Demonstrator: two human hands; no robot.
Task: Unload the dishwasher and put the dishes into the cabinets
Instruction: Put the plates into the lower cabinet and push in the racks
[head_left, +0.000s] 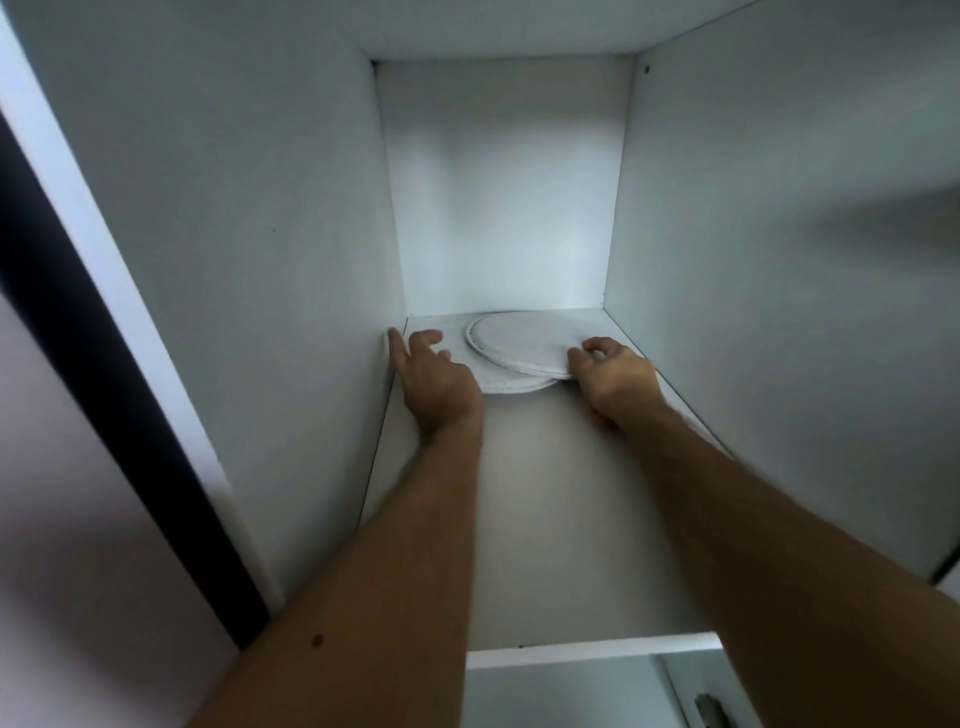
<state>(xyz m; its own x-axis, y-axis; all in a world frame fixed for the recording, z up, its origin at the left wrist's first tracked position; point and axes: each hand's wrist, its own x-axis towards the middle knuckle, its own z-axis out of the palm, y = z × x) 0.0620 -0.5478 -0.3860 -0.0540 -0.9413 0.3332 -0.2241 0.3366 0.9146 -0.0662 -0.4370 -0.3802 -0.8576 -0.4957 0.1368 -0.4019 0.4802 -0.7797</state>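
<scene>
Bare shelf (545, 519) in front of two stacked plates (519, 343) at back.

Head view: two white plates, upper plate (524, 345) overlapping lower plate (511, 383), on shelf (550, 509). Right hand (615, 371) grips upper plate's rim; left hand (434, 379) open, fingers spread, beside them.

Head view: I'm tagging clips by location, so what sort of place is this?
Probably a home kitchen, seen inside a white cabinet: two round plates lie overlapping on its shelf, both hands at them.
</scene>
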